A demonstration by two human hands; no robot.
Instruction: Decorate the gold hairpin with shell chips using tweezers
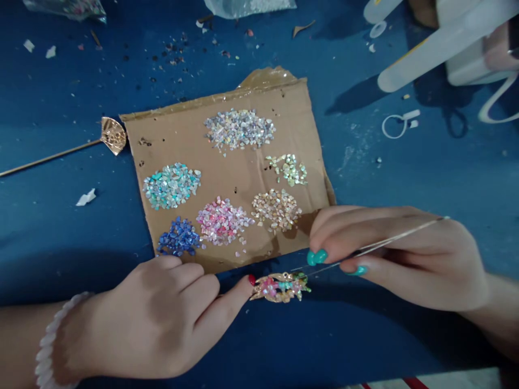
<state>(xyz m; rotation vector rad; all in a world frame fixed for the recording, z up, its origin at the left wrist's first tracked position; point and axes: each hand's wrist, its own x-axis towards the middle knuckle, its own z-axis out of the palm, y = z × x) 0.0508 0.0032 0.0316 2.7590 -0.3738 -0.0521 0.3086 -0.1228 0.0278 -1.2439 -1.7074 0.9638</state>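
Tweezers (381, 243) are pinched between the thumb and fingers of my right hand (401, 254), with their tips at the right end of a small gold-framed ornament (284, 286). That ornament carries pink, turquoise and green pieces. Its left end is gripped by my left hand (162, 319), whose thumb shows a red nail; the other fingers are curled under. Just beyond both hands lies a cardboard sheet (178, 135) with separate piles of stone chips: blue (178, 236), pink (222, 220), turquoise (172, 185), beige (276, 209), pale green (290, 169) and silvery white (239, 129).
A fan-shaped gold piece on a stick (113, 135) lies left of the cardboard. White tubes (430, 59) and a white cable tie loop (394, 126) are at the upper right. Plastic bags (251, 6) sit along the far edge, and scraps litter the blue table (52, 227).
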